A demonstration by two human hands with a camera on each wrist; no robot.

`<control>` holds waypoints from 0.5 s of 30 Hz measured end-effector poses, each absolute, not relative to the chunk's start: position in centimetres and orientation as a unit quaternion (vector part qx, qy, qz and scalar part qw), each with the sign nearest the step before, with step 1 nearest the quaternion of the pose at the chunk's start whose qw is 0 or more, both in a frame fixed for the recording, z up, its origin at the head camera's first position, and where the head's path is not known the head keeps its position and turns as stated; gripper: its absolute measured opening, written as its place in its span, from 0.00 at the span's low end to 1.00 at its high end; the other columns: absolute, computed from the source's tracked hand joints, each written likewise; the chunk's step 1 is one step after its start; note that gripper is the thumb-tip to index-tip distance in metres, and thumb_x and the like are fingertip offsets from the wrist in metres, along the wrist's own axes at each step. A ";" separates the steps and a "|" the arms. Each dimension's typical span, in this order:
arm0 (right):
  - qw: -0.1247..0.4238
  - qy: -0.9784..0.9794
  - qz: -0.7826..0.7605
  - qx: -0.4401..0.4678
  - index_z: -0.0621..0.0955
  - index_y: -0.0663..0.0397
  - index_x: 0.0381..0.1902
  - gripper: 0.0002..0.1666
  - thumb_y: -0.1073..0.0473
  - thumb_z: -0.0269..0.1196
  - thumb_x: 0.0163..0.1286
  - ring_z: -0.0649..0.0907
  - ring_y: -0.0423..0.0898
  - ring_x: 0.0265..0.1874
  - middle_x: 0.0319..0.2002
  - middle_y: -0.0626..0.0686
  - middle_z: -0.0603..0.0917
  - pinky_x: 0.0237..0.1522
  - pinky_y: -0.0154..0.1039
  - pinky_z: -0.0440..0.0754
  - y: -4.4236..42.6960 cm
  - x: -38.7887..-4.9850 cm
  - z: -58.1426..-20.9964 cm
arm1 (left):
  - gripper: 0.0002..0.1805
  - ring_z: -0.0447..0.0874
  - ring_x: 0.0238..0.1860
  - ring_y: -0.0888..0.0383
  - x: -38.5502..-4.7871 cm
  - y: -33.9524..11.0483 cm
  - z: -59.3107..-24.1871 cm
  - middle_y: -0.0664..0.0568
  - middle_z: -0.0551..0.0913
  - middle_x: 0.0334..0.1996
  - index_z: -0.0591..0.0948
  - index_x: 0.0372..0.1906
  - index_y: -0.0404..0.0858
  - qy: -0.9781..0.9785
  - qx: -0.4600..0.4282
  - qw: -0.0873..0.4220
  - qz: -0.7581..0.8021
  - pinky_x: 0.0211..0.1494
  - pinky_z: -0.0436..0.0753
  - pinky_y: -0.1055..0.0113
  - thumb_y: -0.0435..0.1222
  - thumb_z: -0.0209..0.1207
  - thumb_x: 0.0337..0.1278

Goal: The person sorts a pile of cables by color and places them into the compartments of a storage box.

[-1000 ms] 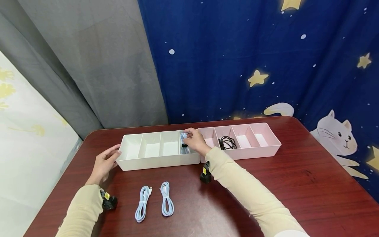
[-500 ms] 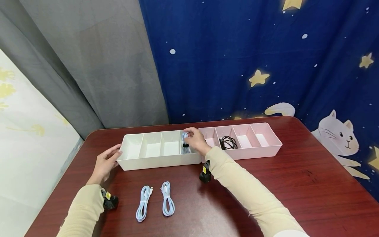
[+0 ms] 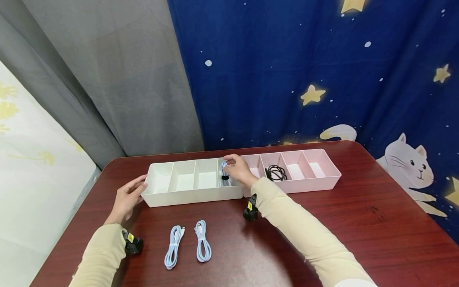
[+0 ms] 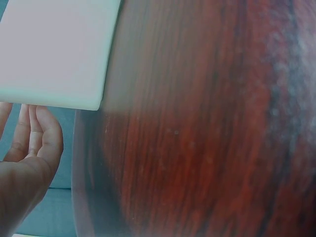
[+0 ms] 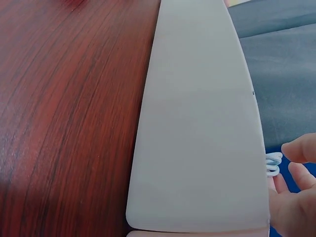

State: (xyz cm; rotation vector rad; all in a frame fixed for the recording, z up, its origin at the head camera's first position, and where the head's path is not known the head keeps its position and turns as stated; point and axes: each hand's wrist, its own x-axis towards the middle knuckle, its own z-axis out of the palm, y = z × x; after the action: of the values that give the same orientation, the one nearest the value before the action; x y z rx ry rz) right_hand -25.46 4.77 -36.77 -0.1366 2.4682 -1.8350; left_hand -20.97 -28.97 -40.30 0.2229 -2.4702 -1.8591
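The fingertips of my left hand [image 3: 126,199] touch the left end of a white divided organizer box [image 3: 193,195]; in the left wrist view those fingers [image 4: 49,136] are fairly straight against its edge. My right hand [image 3: 239,172] reaches into the box's rightmost compartment. There it holds a coiled light-blue cable [image 3: 224,175] with a black strap round it, which stands upright. In the right wrist view the box wall hides most of the coil, and thumb and fingers lie around its top end. Two more light-blue cables, a left one [image 3: 173,247] and a right one [image 3: 203,243], lie bundled on the table in front.
A pink divided box [image 3: 312,184] sits end to end with the white one, on its right. One of its compartments holds a black coiled cable [image 3: 276,172]. Both stand near the far edge of the dark red table [image 3: 358,231], with curtains [image 3: 272,79] behind.
In the rightmost compartment the light-blue coil has turned slightly and looks narrower, its black strap a little lower. My left hand and both boxes have stayed in place.
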 end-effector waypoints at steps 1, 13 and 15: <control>0.034 0.800 -0.597 -0.046 0.73 0.64 0.51 0.21 0.71 0.56 0.58 0.73 0.53 0.48 0.46 0.61 0.73 0.45 0.41 0.73 4.8 -25.4 -36.7 | 0.27 0.71 0.37 0.73 -21.0 -29.0 -40.3 0.64 0.71 0.38 0.67 0.62 0.44 -0.797 0.071 0.021 -0.599 0.34 0.74 0.77 0.45 0.54 0.57; 0.026 0.796 -0.600 -0.080 0.71 0.69 0.51 0.21 0.72 0.56 0.58 0.73 0.55 0.50 0.49 0.64 0.74 0.43 0.40 0.76 5.3 -24.8 -36.5 | 0.28 0.71 0.38 0.73 -21.0 -29.1 -40.5 0.64 0.70 0.40 0.67 0.62 0.44 -0.810 0.062 0.023 -0.583 0.35 0.74 0.76 0.48 0.53 0.57; 0.023 0.798 -0.596 -0.088 0.71 0.70 0.51 0.20 0.72 0.56 0.58 0.74 0.56 0.50 0.49 0.64 0.74 0.43 0.40 0.75 5.4 -24.8 -36.5 | 0.28 0.71 0.38 0.73 -21.0 -29.1 -40.5 0.64 0.70 0.40 0.67 0.62 0.44 -0.811 0.063 0.024 -0.581 0.35 0.74 0.76 0.48 0.53 0.57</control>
State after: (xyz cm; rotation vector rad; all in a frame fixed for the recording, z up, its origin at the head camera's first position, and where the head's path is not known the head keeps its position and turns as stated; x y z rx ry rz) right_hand -24.78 5.43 -36.53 -0.2713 2.4706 -1.8445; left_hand -20.98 -29.08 -40.51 0.1960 -2.5092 -1.7997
